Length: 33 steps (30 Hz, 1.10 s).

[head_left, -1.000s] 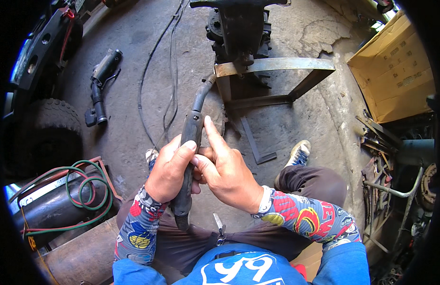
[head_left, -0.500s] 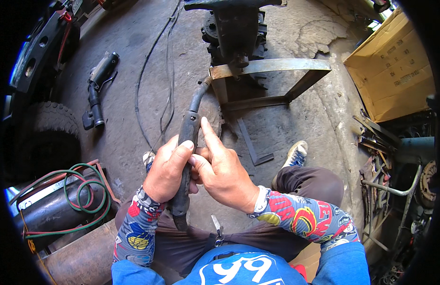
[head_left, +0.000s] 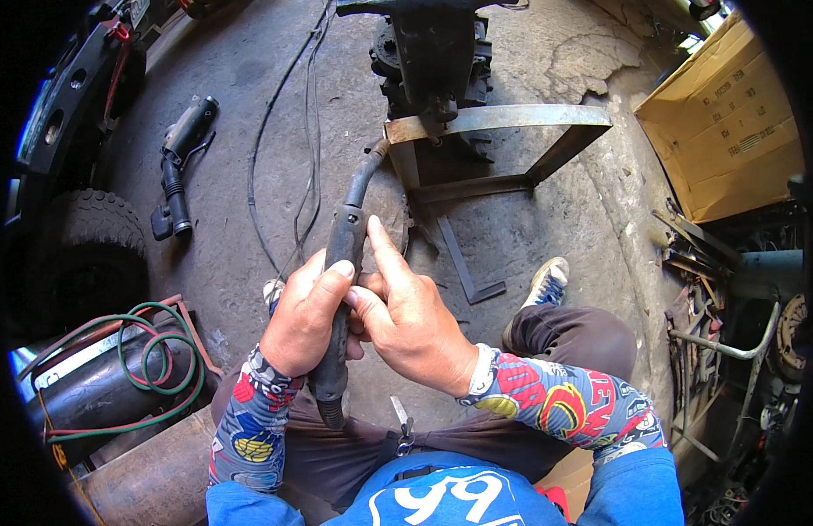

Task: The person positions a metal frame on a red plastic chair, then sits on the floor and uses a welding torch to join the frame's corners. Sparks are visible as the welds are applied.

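A black welding torch [head_left: 343, 247] with a bent neck is held between both my hands. My left hand [head_left: 306, 314] wraps round its grip, thumb along the top. My right hand [head_left: 413, 320] steadies the grip from the other side, its thumb and lower fingers closed on it and its index finger stretched along the handle. The nozzle end touches or nearly touches the left corner of a rectangular flat-bar metal frame [head_left: 512, 117]; I cannot tell which. A dark vise [head_left: 437, 61] stands at that frame, its clamping partly hidden.
An L-shaped square [head_left: 463, 263] lies on the concrete by my right foot. A black grinder-like tool [head_left: 180, 167] and cables [head_left: 259, 175] are at left. Gas cylinders [head_left: 117, 386] with red and green hoses lie lower left. A cardboard box [head_left: 727, 123] and metal scraps [head_left: 696, 333] line the right.
Almost nothing differs. Both hands and the torch have shifted very slightly to the left, with the grip unchanged.
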Available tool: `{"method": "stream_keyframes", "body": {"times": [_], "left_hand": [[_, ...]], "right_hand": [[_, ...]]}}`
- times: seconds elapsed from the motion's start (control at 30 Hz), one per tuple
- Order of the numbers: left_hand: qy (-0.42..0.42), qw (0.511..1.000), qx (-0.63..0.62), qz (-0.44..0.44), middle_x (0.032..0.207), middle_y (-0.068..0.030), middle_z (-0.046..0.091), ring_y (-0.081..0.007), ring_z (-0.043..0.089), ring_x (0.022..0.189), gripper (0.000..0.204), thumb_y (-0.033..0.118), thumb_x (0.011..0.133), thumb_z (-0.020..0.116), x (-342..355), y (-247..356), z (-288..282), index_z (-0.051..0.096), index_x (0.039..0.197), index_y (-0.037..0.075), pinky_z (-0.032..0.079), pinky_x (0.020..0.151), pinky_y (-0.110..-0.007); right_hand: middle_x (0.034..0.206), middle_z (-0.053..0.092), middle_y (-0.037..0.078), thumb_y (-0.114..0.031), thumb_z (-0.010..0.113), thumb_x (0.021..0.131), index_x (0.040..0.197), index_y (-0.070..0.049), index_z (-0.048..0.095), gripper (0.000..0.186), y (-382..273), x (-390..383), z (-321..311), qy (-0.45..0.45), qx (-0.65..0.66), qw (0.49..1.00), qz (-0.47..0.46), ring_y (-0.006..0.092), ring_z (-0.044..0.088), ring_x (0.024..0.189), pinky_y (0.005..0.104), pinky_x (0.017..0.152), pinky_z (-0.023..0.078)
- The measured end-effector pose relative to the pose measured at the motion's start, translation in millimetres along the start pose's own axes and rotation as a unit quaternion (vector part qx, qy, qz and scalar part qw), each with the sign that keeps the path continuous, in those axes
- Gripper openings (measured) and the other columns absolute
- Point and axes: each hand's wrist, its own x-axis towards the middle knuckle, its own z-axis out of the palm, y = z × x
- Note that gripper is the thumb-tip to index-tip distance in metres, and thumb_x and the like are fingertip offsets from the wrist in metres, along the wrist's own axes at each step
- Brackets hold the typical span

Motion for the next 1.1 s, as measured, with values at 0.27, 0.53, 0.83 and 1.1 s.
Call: {"method": "stream_keyframes", "body": {"times": [0.27, 0.53, 0.83, 1.1], "left_hand": [[-0.004, 1.000, -0.004, -0.011, 0.079, -0.0073, 0.060, -0.0150, 0.063, 0.054, 0.038, 0.038, 0.104, 0.049, -0.7, 0.1, -1.3, 0.052, 0.116, 0.002, 0.054, 0.045, -0.027], [0.000, 1.000, -0.026, -0.009, 0.081, -0.0097, 0.064, -0.0156, 0.062, 0.049, 0.041, 0.036, 0.104, 0.048, -1.7, -8.9, -9.0, 0.052, 0.125, 0.001, 0.053, 0.043, -0.027], [-0.052, 0.989, -0.138, 0.024, 0.083, -0.0155, 0.068, -0.0188, 0.062, 0.049, 0.052, 0.041, 0.100, 0.049, -3.3, -22.6, -17.4, 0.050, 0.127, -0.003, 0.051, 0.043, -0.028], [-0.006, 0.995, -0.085, 0.060, 0.082, -0.0145, 0.067, -0.0181, 0.062, 0.050, 0.049, 0.040, 0.100, 0.049, -5.6, -30.3, -16.1, 0.052, 0.124, -0.002, 0.052, 0.045, -0.027]], "right_hand": [[0.085, 0.072, 0.024, -0.007, 0.059, 0.098, 0.157, 0.012, 0.014, 0.077, 3.1, 0.4, 0.6, -0.001, -0.012, 1.000, -0.026, 0.0349, 0.074, 0.075, 0.0425, 0.068, 0.055], [0.088, 0.073, 0.019, -0.010, 0.061, 0.101, 0.161, 0.006, 0.013, 0.078, 0.6, -3.2, 0.3, -0.026, -0.015, 0.999, -0.012, 0.0221, 0.071, 0.073, 0.0347, 0.070, 0.055], [0.078, 0.067, 0.032, -0.016, 0.068, 0.093, 0.159, 0.008, 0.012, 0.089, 13.4, -1.5, 13.4, -0.027, 0.011, 0.999, -0.038, 0.0475, 0.069, 0.075, 0.0527, 0.069, 0.054], [0.088, 0.073, 0.021, -0.008, 0.067, 0.094, 0.159, 0.009, 0.007, 0.091, 15.0, -6.4, 18.6, -0.016, -0.053, 0.997, -0.046, 0.0303, 0.074, 0.069, 0.0396, 0.067, 0.056]]}}
